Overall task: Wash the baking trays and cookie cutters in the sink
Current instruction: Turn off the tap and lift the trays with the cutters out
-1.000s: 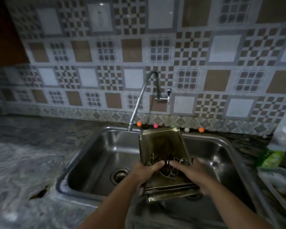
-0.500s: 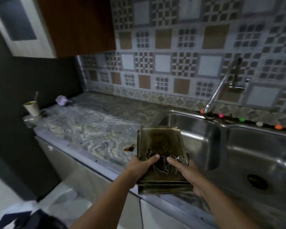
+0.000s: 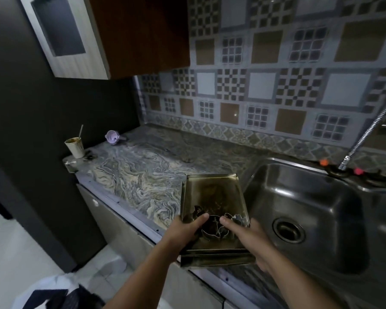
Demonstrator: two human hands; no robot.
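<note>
While carried, washing not yet begun: stacked baking trays (image 3: 212,197) with cookie cutters (image 3: 214,228), gripped by left hand (image 3: 185,230) and right hand (image 3: 252,239).
Thumbs are pressed on the cutters; sink (image 3: 299,197) lies just right of the right hand, so lowering in is judged next.

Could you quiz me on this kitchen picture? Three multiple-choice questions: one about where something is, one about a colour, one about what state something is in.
1. Where do the cookie cutters lie?
A. in the sink
B. in the top baking tray
C. on the counter

2. What colour is the small funnel-like thing?
A. lilac
B. red
C. green

3. How are the baking trays held?
A. left hand only
B. lying unheld
C. both hands

Answers: 1 B, the cutters sit inside the tray; 2 A, it looks pale purple; 3 C, left hand and right hand grip the stack.
</note>
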